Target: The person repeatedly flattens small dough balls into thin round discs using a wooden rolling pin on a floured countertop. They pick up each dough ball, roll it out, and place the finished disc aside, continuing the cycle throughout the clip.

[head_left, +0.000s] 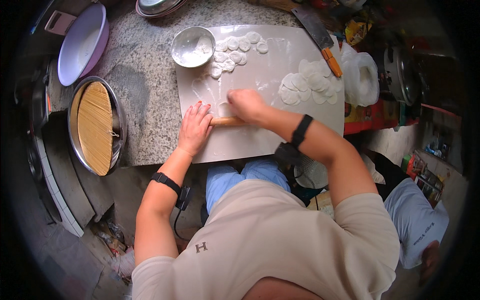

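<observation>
My left hand (195, 127) lies palm down with its fingers spread, touching the left end of a wooden rolling pin (227, 121). My right hand (245, 104) is curled at the pin's right part and slightly blurred; its fingertips are hidden. A dough round (224, 109) lies between the hands, just beyond the pin. All this is on a floured, light-coloured board (270, 140). Small flattened dough pieces (233, 43) lie at the board's far side, beside a metal bowl of flour (193, 47). Rolled dough wrappers (318, 81) overlap in a pile at the right.
A cleaver (317, 33) with an orange handle lies at the board's far right corner, near a plastic bag (360, 77). To the left are a purple basin (83, 45) and a metal basin (122, 150) holding a slatted wooden mat (95, 127). A person (416, 221) is at the lower right.
</observation>
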`<state>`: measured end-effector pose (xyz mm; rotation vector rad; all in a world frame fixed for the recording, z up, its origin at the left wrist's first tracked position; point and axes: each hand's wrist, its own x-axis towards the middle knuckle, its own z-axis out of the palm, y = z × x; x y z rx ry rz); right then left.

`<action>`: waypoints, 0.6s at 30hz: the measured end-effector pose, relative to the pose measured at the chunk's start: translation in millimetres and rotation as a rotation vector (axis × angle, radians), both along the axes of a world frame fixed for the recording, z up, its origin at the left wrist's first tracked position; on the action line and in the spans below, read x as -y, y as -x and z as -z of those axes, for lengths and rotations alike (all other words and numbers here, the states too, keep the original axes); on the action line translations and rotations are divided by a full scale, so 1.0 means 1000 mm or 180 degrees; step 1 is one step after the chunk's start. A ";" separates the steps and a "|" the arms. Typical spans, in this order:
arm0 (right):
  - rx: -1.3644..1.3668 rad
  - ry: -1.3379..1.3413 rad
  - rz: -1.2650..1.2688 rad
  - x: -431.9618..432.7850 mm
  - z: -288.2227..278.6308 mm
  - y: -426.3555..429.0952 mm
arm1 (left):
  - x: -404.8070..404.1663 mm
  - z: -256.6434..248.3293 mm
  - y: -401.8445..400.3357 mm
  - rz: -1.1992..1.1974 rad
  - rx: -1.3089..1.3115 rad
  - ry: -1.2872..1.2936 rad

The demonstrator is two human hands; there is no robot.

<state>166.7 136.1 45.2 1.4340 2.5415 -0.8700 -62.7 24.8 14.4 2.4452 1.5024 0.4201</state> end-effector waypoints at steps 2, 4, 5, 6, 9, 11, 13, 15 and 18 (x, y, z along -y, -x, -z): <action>0.0439 0.0444 0.0194 -0.017 -0.012 -0.025 | 0.004 -0.008 0.003 -0.0138 0.0109 0.0039; 0.1051 0.0231 0.0261 -0.040 -0.021 -0.065 | 0.011 -0.016 0.005 -0.0197 0.0191 0.0038; 0.1494 -0.0026 0.0328 -0.052 -0.027 -0.089 | 0.014 -0.019 0.006 -0.0238 0.0202 0.0064; 0.1182 -0.0245 0.0265 -0.069 -0.022 -0.098 | 0.015 -0.020 0.007 -0.0306 0.0267 0.0034; -0.0310 -0.1097 -0.0083 -0.120 -0.006 -0.108 | 0.014 -0.021 0.007 -0.0241 0.0209 0.0174; 0.0143 -0.1070 0.0206 -0.144 0.008 -0.087 | 0.012 -0.019 0.008 -0.0202 0.0208 0.0130; 0.0234 -0.0978 0.0455 -0.151 0.016 -0.063 | 0.012 -0.017 0.009 -0.0173 0.0238 0.0142; 0.0209 -0.0796 0.0829 -0.137 0.015 -0.048 | 0.015 -0.015 0.011 -0.0166 0.0304 0.0160; 0.0354 -0.0307 0.1029 -0.085 0.008 -0.044 | 0.021 -0.014 0.016 -0.0211 0.0310 0.0230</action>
